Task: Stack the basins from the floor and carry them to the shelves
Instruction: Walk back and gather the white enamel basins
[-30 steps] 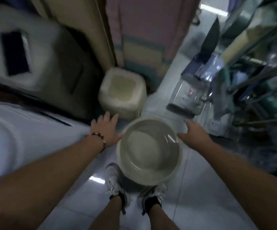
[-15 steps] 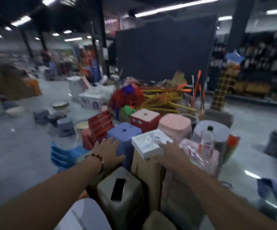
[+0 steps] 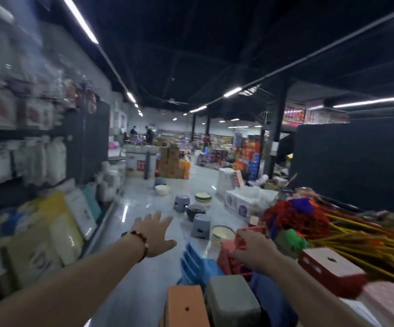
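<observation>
Where shelves [image 3: 37, 175] edge the left and piled stools [image 3: 229, 300] the right, a strip of bare floor [image 3: 134, 279] is left between. Since half a second ago the view has been swung left. Left hand [image 3: 154, 234] is spread, holding nothing; right hand's [image 3: 253, 247] grip cannot be told. Basins [image 3: 162, 189] sit on the floor well ahead.

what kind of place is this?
Most likely a large household-goods store mid-restock: stocked shelves on the left, plastic stools and basins on the aisle floor, a heap of mops on the right.
</observation>
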The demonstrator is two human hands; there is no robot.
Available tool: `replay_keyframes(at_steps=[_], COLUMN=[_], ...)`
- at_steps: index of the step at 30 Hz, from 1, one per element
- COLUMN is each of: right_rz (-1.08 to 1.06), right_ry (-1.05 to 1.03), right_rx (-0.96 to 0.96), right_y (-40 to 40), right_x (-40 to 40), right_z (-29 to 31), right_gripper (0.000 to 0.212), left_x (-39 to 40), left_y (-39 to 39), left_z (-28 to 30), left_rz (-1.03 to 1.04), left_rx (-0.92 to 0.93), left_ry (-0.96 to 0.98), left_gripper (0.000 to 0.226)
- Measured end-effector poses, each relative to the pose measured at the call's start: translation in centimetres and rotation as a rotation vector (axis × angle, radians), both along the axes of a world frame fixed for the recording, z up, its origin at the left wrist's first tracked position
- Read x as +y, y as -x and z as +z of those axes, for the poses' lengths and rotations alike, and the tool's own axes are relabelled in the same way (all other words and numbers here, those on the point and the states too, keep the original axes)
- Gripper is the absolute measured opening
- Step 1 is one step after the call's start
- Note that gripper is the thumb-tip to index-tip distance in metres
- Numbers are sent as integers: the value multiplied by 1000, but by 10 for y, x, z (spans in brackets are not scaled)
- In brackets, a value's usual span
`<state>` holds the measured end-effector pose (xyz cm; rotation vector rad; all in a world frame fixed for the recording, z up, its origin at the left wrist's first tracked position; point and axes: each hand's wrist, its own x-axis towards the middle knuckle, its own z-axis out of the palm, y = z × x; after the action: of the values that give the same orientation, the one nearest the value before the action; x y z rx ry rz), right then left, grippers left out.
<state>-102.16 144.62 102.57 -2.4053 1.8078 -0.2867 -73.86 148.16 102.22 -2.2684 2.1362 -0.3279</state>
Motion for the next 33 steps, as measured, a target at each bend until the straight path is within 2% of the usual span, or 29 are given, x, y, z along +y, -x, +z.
replay_keyframes(at_steps=[3, 6, 9, 11, 16, 19, 23, 29, 33], right_rz=[83, 129, 140, 132, 41, 1, -65, -76, -84], right_ry=[-5, -13, -41, -93, -209, -273, -325, -266, -326], right_rx=[34, 8, -110, -200, -288, -239, -235, -188, -180], right_y=[-65, -130, -192, -229, -305, -327, -341, -363, -383], right_x=[-8, -29, -54, -74, -124, -155, -200, -314, -389], right_z=[3, 3, -5, -22, -85, -121, -137, -160, -174], right_gripper=[71, 71, 71, 75, 75, 71, 76, 72, 76], left_x=[8, 4, -11, -24, -76, -112, -170, -283, -349], left_y=[-60, -117, -173, -206, -281, -308, -321, -338, -356], left_z=[5, 10, 9, -1, -39, -63, -92, -120, -133], left_rz=[73, 126, 161, 168, 112, 67, 35, 6, 64], left_rx=[8, 21, 29, 52, 54, 43, 41, 76, 116], left_ry=[6, 13, 34, 8, -55, -106, -153, -166, -199], left_gripper=[84, 84, 83, 82, 80, 80, 80, 77, 77])
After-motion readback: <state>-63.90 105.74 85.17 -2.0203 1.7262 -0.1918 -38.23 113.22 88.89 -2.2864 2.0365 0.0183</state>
